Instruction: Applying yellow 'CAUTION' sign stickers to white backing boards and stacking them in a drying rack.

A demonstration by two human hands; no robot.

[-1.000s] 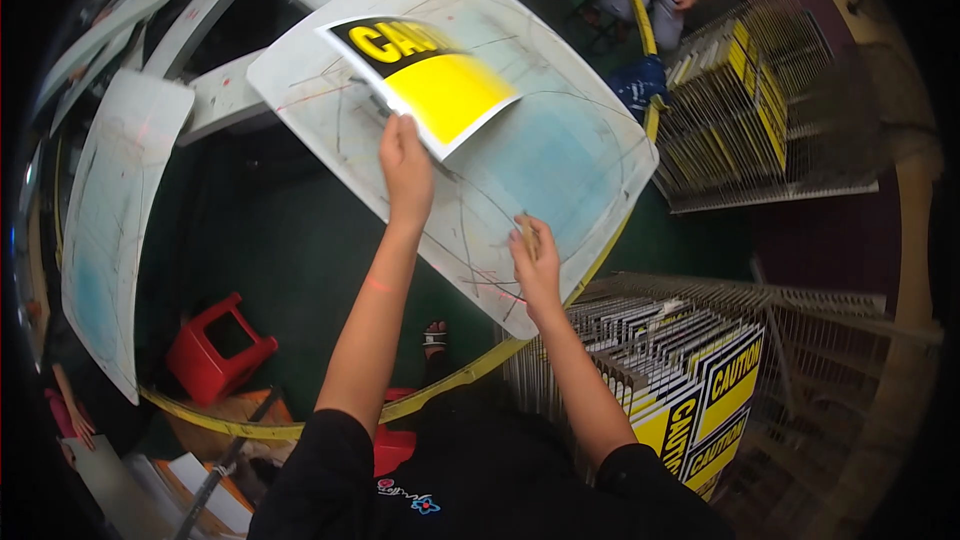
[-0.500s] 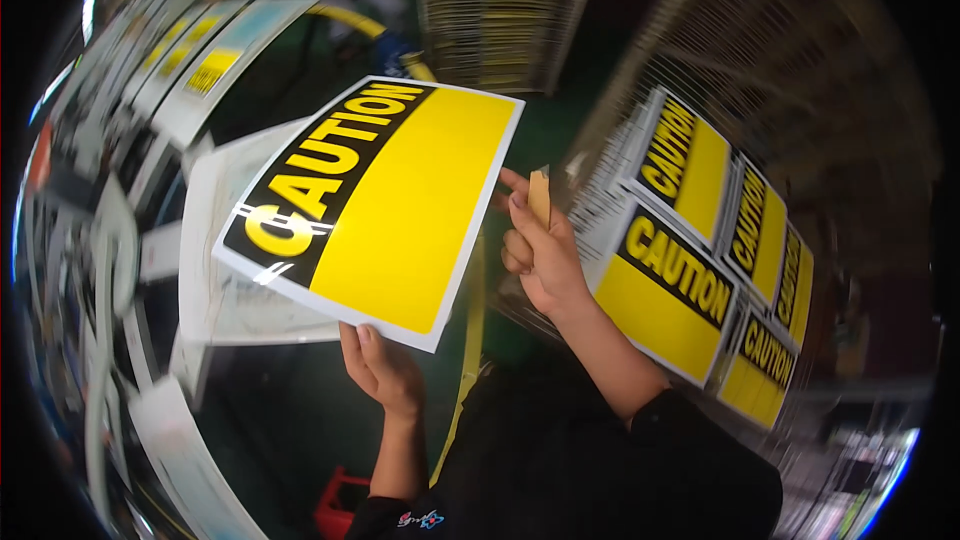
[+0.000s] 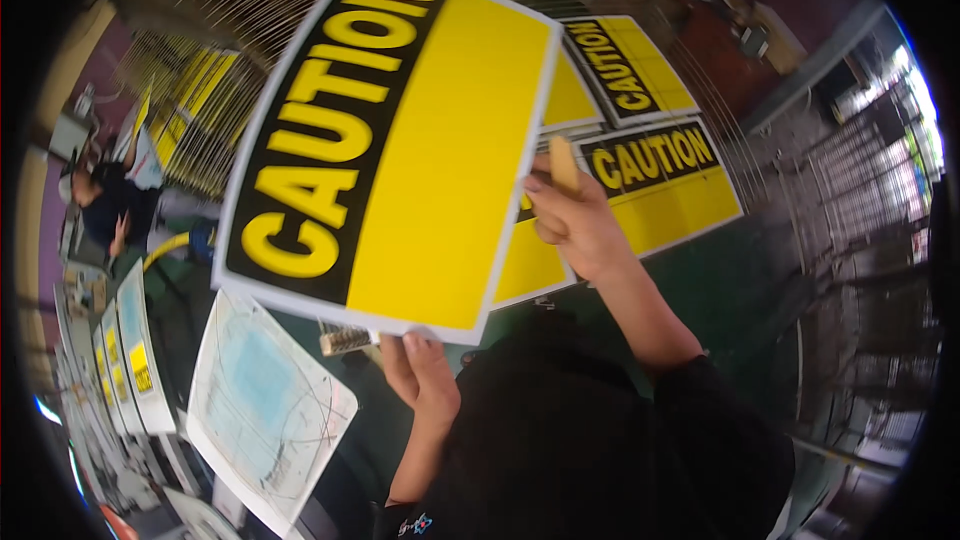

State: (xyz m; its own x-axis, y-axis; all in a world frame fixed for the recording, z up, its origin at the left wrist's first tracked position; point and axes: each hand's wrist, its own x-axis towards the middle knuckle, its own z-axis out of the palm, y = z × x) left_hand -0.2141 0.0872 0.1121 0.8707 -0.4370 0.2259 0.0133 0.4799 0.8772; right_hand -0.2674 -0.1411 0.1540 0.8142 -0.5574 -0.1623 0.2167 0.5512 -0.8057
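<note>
Gripping the yellow-and-black sign [image 3: 390, 140] by its lower edge, the left hand [image 3: 425, 380] has its fingers pinched on it; the right hand [image 3: 570, 225] steadies the sign's right edge, fingers clasping a small tan block [image 3: 563, 162]. Beyond the sign lie matching signs [image 3: 640, 150], flat for stacking.

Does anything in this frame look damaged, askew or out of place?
Nothing stands out as damaged. The yellow-and-black rectangular sign is held flat and unbent between the left hand and right hand. The white board below shows scribbled line marks, apparently ordinary wear.
</note>
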